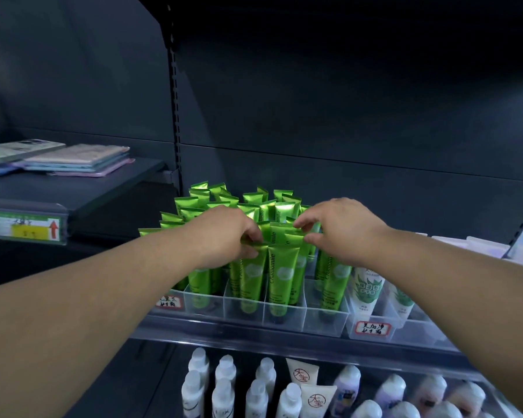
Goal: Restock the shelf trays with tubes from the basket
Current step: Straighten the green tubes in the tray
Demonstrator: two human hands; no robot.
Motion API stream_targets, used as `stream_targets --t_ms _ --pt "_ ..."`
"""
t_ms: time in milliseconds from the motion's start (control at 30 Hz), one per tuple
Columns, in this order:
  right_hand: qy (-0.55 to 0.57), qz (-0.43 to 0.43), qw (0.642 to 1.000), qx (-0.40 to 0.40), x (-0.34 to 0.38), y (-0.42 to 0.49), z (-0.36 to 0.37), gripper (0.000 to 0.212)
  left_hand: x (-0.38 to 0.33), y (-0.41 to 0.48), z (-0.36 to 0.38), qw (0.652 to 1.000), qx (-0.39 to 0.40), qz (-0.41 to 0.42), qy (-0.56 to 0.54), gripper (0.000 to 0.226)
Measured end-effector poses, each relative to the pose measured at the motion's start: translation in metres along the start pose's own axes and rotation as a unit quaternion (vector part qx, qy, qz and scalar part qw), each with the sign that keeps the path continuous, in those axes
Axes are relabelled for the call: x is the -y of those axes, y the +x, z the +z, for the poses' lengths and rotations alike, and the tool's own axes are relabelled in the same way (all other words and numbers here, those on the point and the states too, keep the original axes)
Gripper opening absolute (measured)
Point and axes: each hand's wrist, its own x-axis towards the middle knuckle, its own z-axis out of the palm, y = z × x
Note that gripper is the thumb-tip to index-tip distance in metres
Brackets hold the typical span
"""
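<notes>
In the head view, the left hand [230, 233] is pinching the crimped top of a green tube [249, 279] at the frame's centre. The right hand [341, 227] is pinching a second green tube [284, 267] just beside it. Both tubes are standing upright in the clear tray [284, 322].

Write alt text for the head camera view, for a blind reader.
The left hand and the right hand each pinch tops of green tubes standing in a clear divided tray. White tubes stand to the right; white bottles stand lower down.

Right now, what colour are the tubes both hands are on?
The tubes are shiny metallic green with a pale round mark; head view.
</notes>
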Motion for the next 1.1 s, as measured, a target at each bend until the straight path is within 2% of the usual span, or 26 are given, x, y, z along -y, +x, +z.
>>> stream_targets --t_ms 300,500,700,800,933,1100 --pt "0.042 0.017 0.999 -0.027 -0.002 -0.004 0.002 0.024 0.009 0.001 0.001 0.999 -0.012 0.008 -0.042 0.029" --pt "0.106 0.037 0.991 -0.071 -0.002 0.007 -0.002 0.019 0.03 0.011 -0.02 0.987 -0.126 -0.039 -0.088 0.014" --pt "0.108 0.037 0.993 -0.034 0.006 0.019 -0.002 0.015 0.035 0.015 -0.023 0.999 -0.046 -0.004 -0.026 0.017" --pt "0.091 0.038 0.995 -0.009 0.009 0.027 -0.003 0.018 0.032 0.017 -0.015 0.999 -0.005 0.016 0.033 0.027" --pt "0.065 0.039 0.997 0.024 0.014 0.039 -0.003 0.018 0.028 0.023 -0.01 0.997 -0.002 0.026 0.076 0.032" --pt "0.057 0.041 0.997 0.039 0.013 0.049 0.002 0.014 0.028 0.027 -0.011 0.998 -0.006 0.038 0.045 0.024"
